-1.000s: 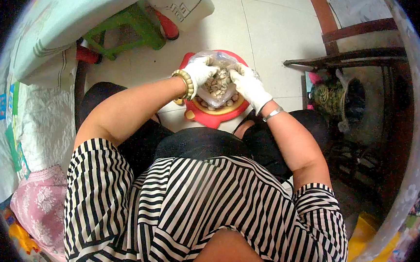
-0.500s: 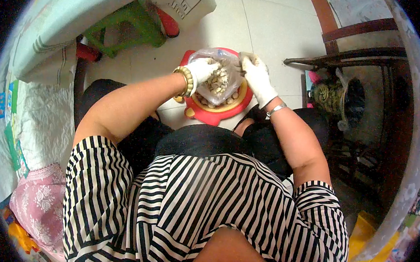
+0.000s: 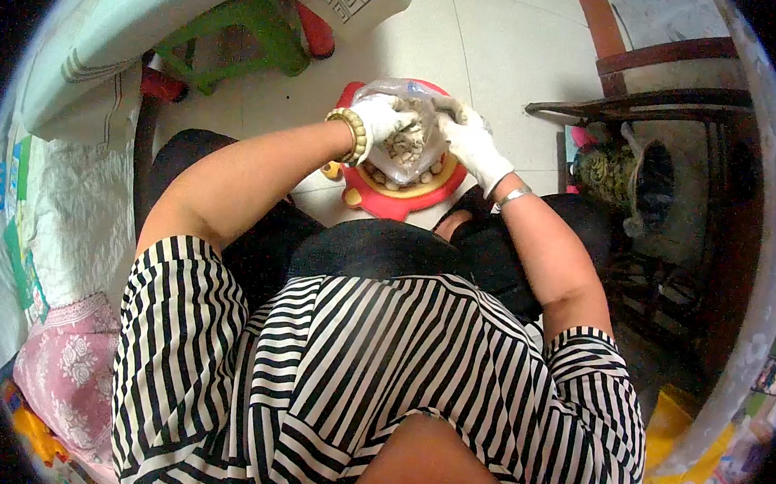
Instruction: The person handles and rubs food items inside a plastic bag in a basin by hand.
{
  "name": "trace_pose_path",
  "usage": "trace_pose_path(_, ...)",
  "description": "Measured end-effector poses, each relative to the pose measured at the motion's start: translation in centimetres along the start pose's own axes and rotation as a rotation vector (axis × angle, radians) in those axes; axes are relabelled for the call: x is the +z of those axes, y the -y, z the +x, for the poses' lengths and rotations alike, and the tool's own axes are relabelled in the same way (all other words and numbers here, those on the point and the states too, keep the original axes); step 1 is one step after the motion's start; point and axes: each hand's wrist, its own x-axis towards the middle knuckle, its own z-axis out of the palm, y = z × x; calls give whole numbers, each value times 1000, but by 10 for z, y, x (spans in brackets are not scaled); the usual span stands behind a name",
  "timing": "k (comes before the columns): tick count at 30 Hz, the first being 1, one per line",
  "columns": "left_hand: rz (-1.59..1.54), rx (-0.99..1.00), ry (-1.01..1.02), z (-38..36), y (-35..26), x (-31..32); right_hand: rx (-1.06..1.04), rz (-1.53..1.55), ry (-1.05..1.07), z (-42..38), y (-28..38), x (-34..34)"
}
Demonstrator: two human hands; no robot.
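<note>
A clear plastic bag (image 3: 425, 165) with pale, small pieces (image 3: 404, 144) inside stands open on a red and yellow stool (image 3: 386, 206). More pieces lie on the stool around the bag's base. My left hand (image 3: 381, 120), in a white glove with a beaded bracelet at the wrist, is at the bag's left side, its fingers curled over the opening; what they hold is too small to make out. My right hand (image 3: 467, 138), also gloved, has its fingers closed on the bag's right edge.
A green stool (image 3: 240, 38) with red parts beside it stands at the upper left, near a cloth-covered surface (image 3: 105, 42). On the right is a dark wooden frame (image 3: 649, 107) with a bundle (image 3: 609, 172) behind it. Pale floor tiles (image 3: 492, 33) lie ahead.
My left hand has shifted slightly over the bag, and its fingers are more spread. My right hand has come down and left, closer against the bag's edge.
</note>
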Motion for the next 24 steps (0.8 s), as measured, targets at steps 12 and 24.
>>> trace_pose_path(12, -79, 125, -56, 26, 24, 10, 436, -2, -349, 3, -98, -20)
trace_pose_path(24, 92, 170, 44, -10, -11, 10, 262, -1226, 510, -17, -106, 42)
